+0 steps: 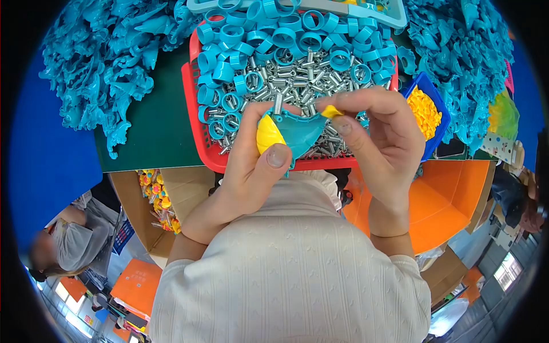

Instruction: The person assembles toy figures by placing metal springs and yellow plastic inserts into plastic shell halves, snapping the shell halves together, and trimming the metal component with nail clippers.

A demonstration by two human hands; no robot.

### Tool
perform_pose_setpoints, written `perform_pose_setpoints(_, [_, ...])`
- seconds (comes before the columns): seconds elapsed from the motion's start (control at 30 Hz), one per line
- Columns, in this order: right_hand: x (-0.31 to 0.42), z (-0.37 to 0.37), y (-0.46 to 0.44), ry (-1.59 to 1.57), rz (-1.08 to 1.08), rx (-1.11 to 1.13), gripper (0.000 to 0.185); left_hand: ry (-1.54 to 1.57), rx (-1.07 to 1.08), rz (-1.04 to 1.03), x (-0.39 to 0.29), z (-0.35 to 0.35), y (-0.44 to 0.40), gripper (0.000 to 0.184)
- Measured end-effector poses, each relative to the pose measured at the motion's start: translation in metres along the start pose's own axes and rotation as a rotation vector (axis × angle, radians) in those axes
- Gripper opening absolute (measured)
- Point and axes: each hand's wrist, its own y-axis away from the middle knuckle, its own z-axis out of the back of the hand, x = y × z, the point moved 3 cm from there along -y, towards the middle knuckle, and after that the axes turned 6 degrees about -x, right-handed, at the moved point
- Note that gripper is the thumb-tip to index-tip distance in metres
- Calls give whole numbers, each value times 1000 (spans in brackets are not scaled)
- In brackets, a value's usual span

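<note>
From the head view, we see both hands at work in front of the body, over the near part of a red basket (193,103). Our left hand (243,171) has its grip clasped on a curved teal part (303,136), the thumb pressed where a rounded yellow piece (269,135) meets its left end. A metal spring (278,104) stands upright at the upper edge of the teal part, near the left fingers. Our right hand (384,140) has its grip pinched, thumb and fingers, on a small yellow piece (330,112) at the right end of the teal part; we cannot tell whether the two are joined.

In the basket we find loose metal springs (309,77), with teal rings (284,38) at the far side and down the left. To its right, a blue tray (436,134) holds yellow pieces (423,111). Heaps of teal parts lie on both sides of the green surface (163,123), and below its left edge stands a cardboard box (189,186).
</note>
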Motion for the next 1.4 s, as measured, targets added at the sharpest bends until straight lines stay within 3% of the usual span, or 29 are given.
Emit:
perform_pose_setpoints(0.1, [-2,0,-1,189,75,33,20,-3,-1,-25,-3,1,0,51])
perform_pose_setpoints(0.23, [-2,-8,-2,90,54,-78,19,-22,-17,-35,-2,2,0,53])
perform_pose_setpoints(0.43, [1,-12,-6,280,212,86,22,-75,38,115,-8,7,4,51])
perform_pose_setpoints(0.53, [-1,-12,-5,294,218,86,22,-69,-81,-32,-1,4,2,50])
perform_pose_setpoints(0.9, [9,-14,-3,394,370,25,20,-127,-32,9,-4,5,4,51])
perform_pose_setpoints(1.4, [2,-13,-3,421,352,33,19,-188,-3,27,-6,4,2,50])
